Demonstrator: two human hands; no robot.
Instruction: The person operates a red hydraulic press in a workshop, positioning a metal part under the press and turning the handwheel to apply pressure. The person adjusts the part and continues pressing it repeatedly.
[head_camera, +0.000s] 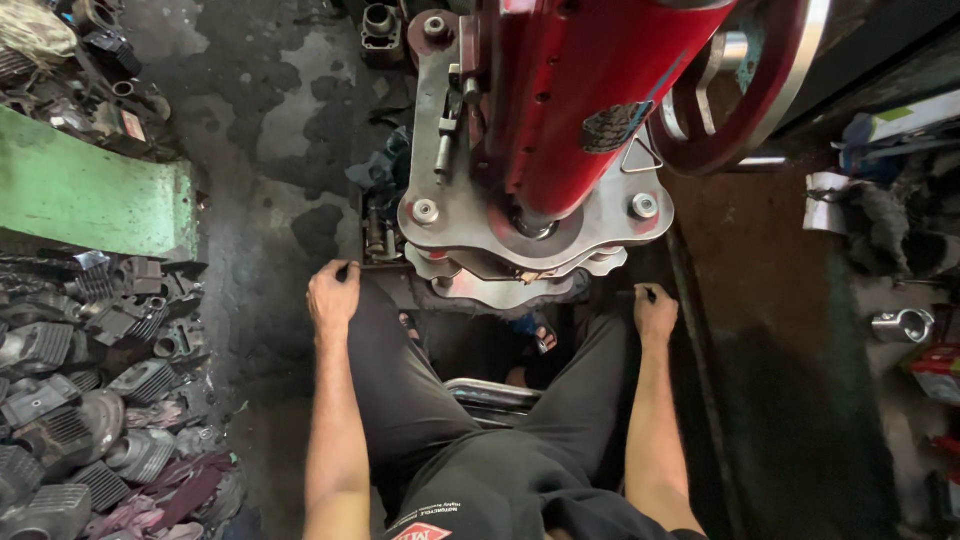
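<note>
I look down at my legs in dark trousers, seated before a red machine (590, 90) with a steel base plate (470, 225) and a red handwheel (745, 110). My left hand (333, 293) is closed around a dark handle or bar at the machine's left side. At the right side, my right hand (655, 312) grips a similar dark handle. A chrome tube (495, 395) shows between my knees, and my sandalled feet rest below the base plate.
A heap of grey finned engine cylinders and rags (90, 400) lies on the left. A green metal block (85, 195) stands above it. The floor (270, 130) is dark and oil-stained. Metal parts and boxes (905, 325) sit at the right.
</note>
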